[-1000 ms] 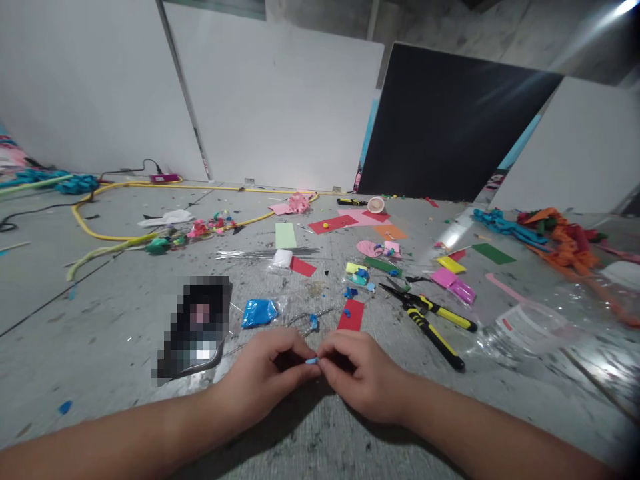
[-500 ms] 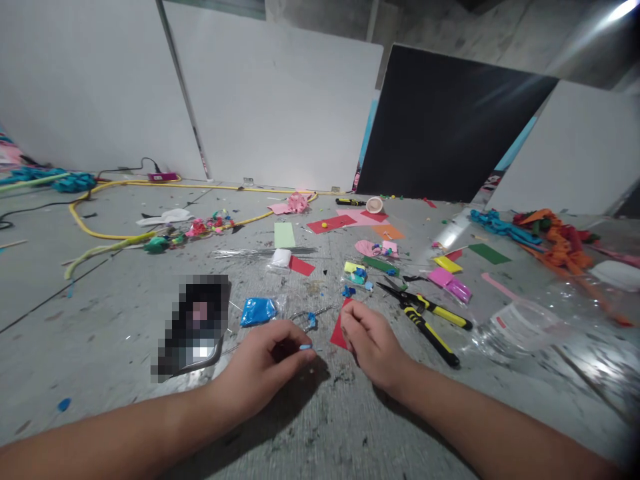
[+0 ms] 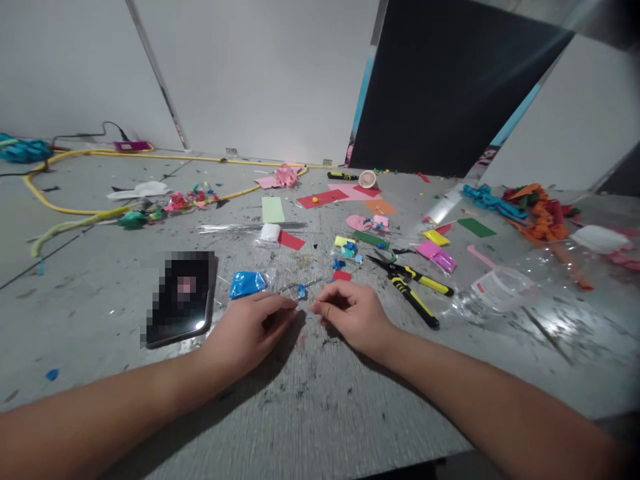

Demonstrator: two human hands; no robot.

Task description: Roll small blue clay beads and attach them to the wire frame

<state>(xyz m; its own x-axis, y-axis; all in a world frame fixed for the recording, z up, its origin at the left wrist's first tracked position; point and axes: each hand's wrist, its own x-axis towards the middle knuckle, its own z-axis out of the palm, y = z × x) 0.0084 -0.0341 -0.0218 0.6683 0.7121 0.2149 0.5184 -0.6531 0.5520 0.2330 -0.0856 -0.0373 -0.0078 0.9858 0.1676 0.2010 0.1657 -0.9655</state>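
My left hand [image 3: 257, 328] is closed, its thumb and fingertips pinched together above the worktop. Whatever lies in that pinch is hidden. A short gap away, my right hand [image 3: 359, 315] is also pinched, thumb against fingers, and I cannot make out what it holds. Just beyond the fingertips lies a thin metal tool [image 3: 311, 287] beside a small blue piece [image 3: 301, 291]. A shiny blue packet [image 3: 247, 284] sits behind my left hand. The red paper [image 3: 342, 275] shows partly behind my right hand. Yellow-and-black pliers [image 3: 413, 287] lie to the right with their jaws apart.
A phone [image 3: 193, 300] lies at the left. A clear plastic cup [image 3: 493, 293] rests on its side at the right. Farther back are thin wires [image 3: 230, 229], coloured papers [image 3: 323, 198], a pink packet [image 3: 437, 256] and a yellow cord [image 3: 175, 158]. Panels [image 3: 270, 80] stand behind.
My right hand has turned, its pinched fingertips now pointing toward my left hand. The light-blue piece seen in my left fingers is now out of sight. The view has tilted down and shifted slightly right.
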